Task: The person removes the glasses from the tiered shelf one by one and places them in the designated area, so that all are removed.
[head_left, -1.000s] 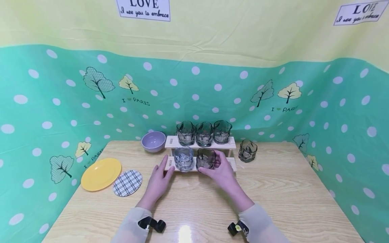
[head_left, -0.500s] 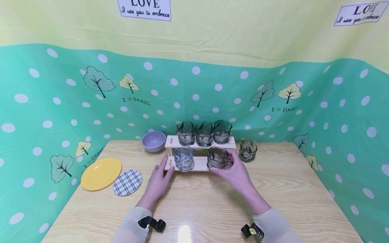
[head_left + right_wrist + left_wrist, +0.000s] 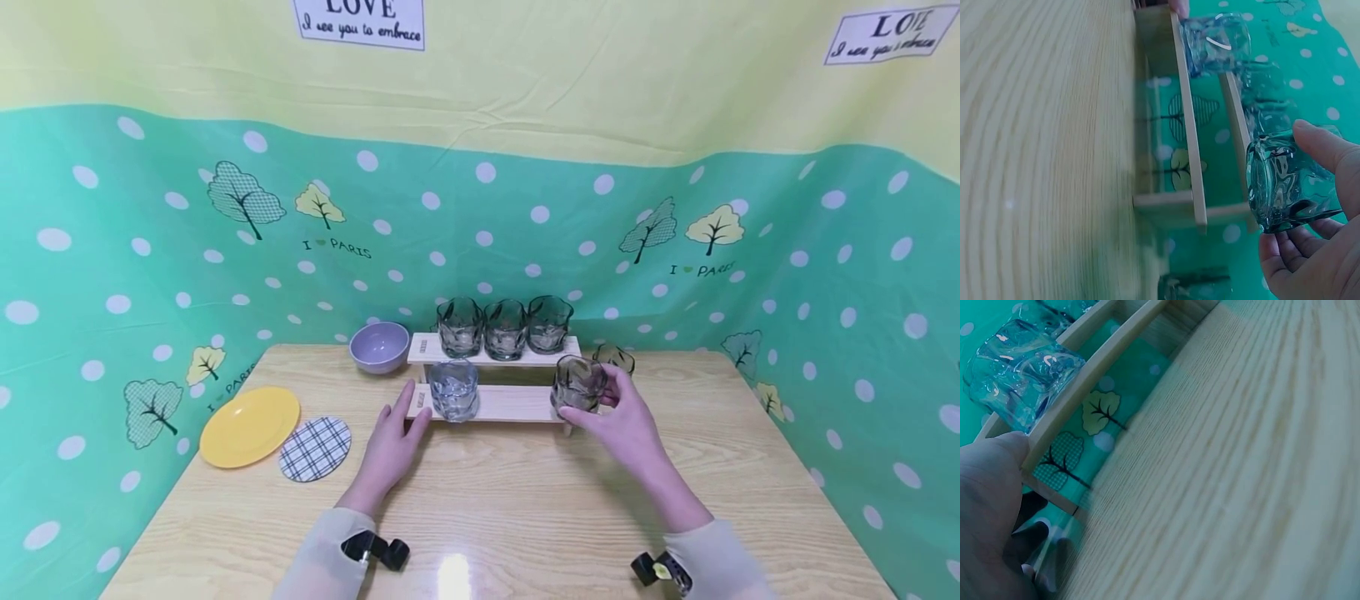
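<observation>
My right hand [image 3: 628, 425] holds a smoky faceted tumbler [image 3: 576, 385], thumb on one side and fingers on the other. In the right wrist view the held tumbler [image 3: 1288, 184] appears at the far side of the wooden rack's end. The two-tier rack [image 3: 517, 404] carries a bluish clear tumbler [image 3: 453, 392] at the left of its lower shelf. At the rack's left end, my left hand [image 3: 386, 454] grips the lower shelf's corner, thumb at the front edge. The left wrist view shows that thumb close beside the bluish tumbler [image 3: 1022, 372].
On the upper shelf stand three dark tumblers [image 3: 505, 329]. Another brownish tumbler [image 3: 615, 358] is partly hidden behind my right hand. A purple bowl [image 3: 379, 347] stands left of the rack, with a yellow plate [image 3: 250, 427] and a checked round coaster [image 3: 315, 450] farther left.
My right hand has carried the smoky tumbler rightward from the middle of the lower shelf to its right end. My left hand has stayed in place at the rack.
</observation>
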The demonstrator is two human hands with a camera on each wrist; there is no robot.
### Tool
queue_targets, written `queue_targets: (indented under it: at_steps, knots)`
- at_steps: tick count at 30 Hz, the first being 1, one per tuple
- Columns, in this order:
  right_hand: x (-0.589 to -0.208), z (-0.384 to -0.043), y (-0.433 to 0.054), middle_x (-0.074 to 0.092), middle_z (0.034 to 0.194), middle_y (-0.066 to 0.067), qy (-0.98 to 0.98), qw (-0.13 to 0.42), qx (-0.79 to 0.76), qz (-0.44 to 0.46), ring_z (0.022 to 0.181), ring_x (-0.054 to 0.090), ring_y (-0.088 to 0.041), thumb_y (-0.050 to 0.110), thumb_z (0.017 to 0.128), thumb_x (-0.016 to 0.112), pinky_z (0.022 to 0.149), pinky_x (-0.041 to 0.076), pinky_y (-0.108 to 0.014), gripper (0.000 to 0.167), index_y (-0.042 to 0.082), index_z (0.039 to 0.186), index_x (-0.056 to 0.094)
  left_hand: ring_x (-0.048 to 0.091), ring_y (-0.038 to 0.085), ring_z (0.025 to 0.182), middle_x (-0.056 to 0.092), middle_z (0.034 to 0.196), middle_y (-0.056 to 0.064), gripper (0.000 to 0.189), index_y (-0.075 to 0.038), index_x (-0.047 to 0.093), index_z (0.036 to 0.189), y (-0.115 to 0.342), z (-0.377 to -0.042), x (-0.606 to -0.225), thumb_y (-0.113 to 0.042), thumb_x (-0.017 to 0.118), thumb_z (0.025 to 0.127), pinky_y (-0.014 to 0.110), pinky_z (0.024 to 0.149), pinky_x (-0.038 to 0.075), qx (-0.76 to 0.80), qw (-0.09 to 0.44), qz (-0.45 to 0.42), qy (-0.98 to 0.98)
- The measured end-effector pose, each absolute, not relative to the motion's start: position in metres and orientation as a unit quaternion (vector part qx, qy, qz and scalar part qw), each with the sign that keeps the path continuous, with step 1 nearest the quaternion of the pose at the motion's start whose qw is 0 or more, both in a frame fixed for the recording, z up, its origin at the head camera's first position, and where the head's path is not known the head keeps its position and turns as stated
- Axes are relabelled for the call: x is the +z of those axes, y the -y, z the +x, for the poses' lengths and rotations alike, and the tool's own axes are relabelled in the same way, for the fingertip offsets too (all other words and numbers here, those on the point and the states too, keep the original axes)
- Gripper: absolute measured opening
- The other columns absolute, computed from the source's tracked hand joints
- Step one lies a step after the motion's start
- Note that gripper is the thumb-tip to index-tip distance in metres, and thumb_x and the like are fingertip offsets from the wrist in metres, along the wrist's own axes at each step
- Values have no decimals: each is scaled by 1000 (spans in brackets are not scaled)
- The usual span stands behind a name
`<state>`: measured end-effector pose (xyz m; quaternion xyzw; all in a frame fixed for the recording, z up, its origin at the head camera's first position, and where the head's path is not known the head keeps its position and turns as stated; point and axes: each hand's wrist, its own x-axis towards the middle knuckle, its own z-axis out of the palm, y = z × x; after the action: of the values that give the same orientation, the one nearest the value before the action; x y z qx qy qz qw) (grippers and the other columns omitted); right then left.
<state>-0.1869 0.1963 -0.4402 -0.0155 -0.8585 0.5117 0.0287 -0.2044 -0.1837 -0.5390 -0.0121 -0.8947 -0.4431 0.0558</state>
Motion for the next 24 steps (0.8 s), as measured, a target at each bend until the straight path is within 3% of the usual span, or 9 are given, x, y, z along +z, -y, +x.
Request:
queue_targets:
  at_steps: [24]
  knots:
    - [-437, -187, -267, 58, 155, -23, 873, 87, 474, -69, 140, 53, -46, 54, 85, 96, 115, 47, -65, 115, 7, 170, 32, 19, 61, 160, 39, 173, 20, 75, -17, 27, 177, 184, -206, -539, -52, 53, 116, 74, 129, 21, -437, 55, -16, 898]
